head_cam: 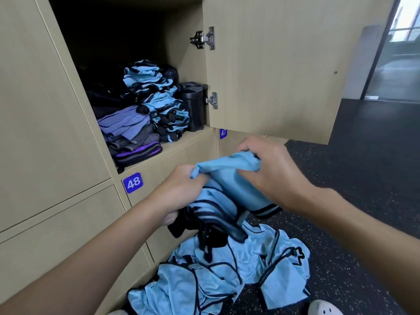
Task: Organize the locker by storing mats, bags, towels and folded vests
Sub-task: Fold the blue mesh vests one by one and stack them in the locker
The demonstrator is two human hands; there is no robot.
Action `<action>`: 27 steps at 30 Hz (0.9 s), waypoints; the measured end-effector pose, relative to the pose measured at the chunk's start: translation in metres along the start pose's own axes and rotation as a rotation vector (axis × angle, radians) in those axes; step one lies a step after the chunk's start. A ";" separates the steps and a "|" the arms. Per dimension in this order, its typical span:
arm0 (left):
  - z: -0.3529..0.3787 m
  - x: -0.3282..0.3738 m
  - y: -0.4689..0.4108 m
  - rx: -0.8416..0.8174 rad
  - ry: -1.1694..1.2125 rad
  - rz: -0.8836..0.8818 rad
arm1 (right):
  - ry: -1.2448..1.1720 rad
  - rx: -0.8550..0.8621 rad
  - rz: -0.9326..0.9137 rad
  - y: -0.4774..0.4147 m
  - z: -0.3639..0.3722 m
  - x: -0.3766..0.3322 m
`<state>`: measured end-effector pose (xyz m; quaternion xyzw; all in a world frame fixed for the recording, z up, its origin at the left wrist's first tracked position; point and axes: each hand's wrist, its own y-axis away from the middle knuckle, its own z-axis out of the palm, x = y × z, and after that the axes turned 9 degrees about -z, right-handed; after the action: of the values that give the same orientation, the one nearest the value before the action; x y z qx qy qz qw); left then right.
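Both hands hold a light blue vest (229, 178) with black trim in front of the lockers. My left hand (179, 189) grips its left edge and bunched lower part. My right hand (270, 171) grips its upper right fold. Black straps dangle below the vest. Several loose blue vests (218, 276) lie heaped on the floor beneath. Inside the open locker (181, 142), a stack of folded blue vests (159, 98) sits beside folded purple and grey towels (129, 130).
The locker door (284, 64) stands open to the right, above my right hand. A black container (195, 105) sits at the locker's right wall. Dark items fill the locker's back left. Closed lockers 48 (133, 183) and 47 lie below. A white shoe (325, 309) rests on dark speckled floor.
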<state>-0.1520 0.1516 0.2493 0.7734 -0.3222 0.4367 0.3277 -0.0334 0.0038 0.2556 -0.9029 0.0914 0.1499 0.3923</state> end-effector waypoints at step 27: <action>-0.038 0.036 -0.049 0.092 0.748 0.118 | -1.096 0.175 0.642 -0.064 0.037 0.027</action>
<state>-0.1165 0.2017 0.2858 0.5546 -0.2043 0.7209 0.3618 0.0030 0.0733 0.2660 -0.5875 0.1552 0.6918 0.3900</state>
